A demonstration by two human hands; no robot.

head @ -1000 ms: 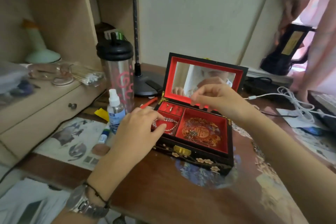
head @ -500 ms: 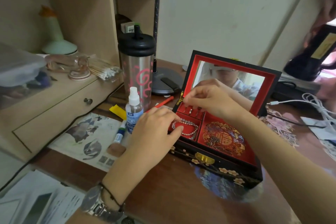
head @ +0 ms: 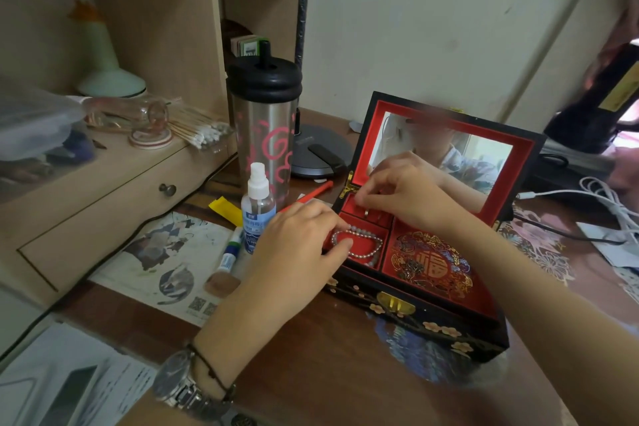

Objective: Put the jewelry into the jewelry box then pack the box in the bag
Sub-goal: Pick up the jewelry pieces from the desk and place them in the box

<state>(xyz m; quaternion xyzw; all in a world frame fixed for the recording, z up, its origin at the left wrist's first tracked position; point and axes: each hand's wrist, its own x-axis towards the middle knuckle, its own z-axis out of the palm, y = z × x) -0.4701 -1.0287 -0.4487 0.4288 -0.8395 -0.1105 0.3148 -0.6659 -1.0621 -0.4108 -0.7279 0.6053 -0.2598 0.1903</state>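
Observation:
A black lacquered jewelry box (head: pixel 425 318) with a red lining stands open on the desk, its mirrored lid (head: pixel 446 156) upright. A pearl bracelet (head: pixel 366 245) lies in the front left compartment. My left hand (head: pixel 301 245) rests at the box's left edge, thumb and fingers touching the bracelet. My right hand (head: pixel 401 194) hovers over the back left ring slots, where a small ring (head: pixel 366 213) sits, with its fingertips pinched together. Whether they hold anything is hidden. The large right compartment shows a gold-patterned emblem (head: pixel 432 263). No bag is in view.
A steel tumbler (head: pixel 264 128) with a black lid, a spray bottle (head: pixel 257 211), a red pen (head: pixel 311 195) and a glue stick (head: pixel 230 252) stand left of the box. A lamp base (head: pixel 318 152) sits behind. White cables (head: pixel 608 201) lie at the right. A shelf unit with a drawer (head: pixel 114 204) fills the left.
The view has shifted so the box sits further right. My right hand moved from over the box's middle to the back left ring slots. My left hand stayed on the bracelet.

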